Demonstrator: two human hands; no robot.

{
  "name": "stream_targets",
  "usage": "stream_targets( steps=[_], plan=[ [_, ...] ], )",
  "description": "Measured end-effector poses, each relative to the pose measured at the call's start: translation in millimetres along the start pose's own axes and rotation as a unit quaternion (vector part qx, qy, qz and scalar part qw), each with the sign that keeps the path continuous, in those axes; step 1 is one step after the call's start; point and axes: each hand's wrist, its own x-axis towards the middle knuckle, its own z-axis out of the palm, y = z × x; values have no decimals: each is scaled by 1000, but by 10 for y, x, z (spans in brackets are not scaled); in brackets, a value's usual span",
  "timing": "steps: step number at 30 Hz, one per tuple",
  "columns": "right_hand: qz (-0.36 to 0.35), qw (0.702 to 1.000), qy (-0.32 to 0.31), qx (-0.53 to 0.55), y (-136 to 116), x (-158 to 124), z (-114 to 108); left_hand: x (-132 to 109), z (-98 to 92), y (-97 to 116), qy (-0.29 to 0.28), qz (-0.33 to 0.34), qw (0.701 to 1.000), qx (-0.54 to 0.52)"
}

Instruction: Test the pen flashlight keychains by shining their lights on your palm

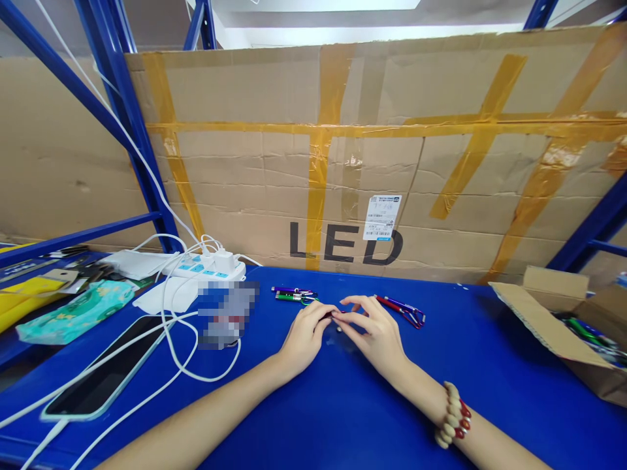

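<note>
My left hand (pixel 304 334) and my right hand (pixel 373 331) meet fingertip to fingertip over the blue table (pixel 343 405), both pinched on one small object (pixel 337 314) too hidden to name. A red keychain flashlight with a carabiner (pixel 402 309) lies just right of my right hand. A purple one (pixel 292 290) and a green one (pixel 295 297) lie just beyond my left hand. My right wrist wears a beaded bracelet (pixel 451 415).
A phone (pixel 105 376) on a white cable lies at the left, near a white power strip (pixel 208 266) and a blurred item (pixel 226 313). An open cardboard box (pixel 568 326) with more small items stands at the right. A taped cardboard sheet marked LED (pixel 372 156) walls the back.
</note>
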Motion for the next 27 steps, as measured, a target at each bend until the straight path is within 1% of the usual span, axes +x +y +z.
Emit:
stream_targets(
  steps=[3,7,10,12,14,17,21,27],
  plan=[
    [15,999,-34,0,-11,6,-2,-3,4,-23,-6,-6,1000,10],
    [36,998,-59,-5,-29,10,-15,-6,18,-35,-13,-11,999,34],
    [75,992,-99,-19,-35,16,-25,0,33,-54,12,-28,998,47],
    [99,985,-136,-38,-28,16,-25,8,39,-72,35,-44,998,38],
    [104,977,-174,-69,-10,9,-18,14,42,-89,50,-62,997,21],
    [97,963,-221,-120,17,-3,-7,19,41,-100,55,-79,995,5],
    [112,952,-242,-148,27,-6,-6,19,37,-90,51,-80,995,4],
    [117,955,-245,-116,14,0,-8,22,35,-76,50,-85,995,12]
  ],
)
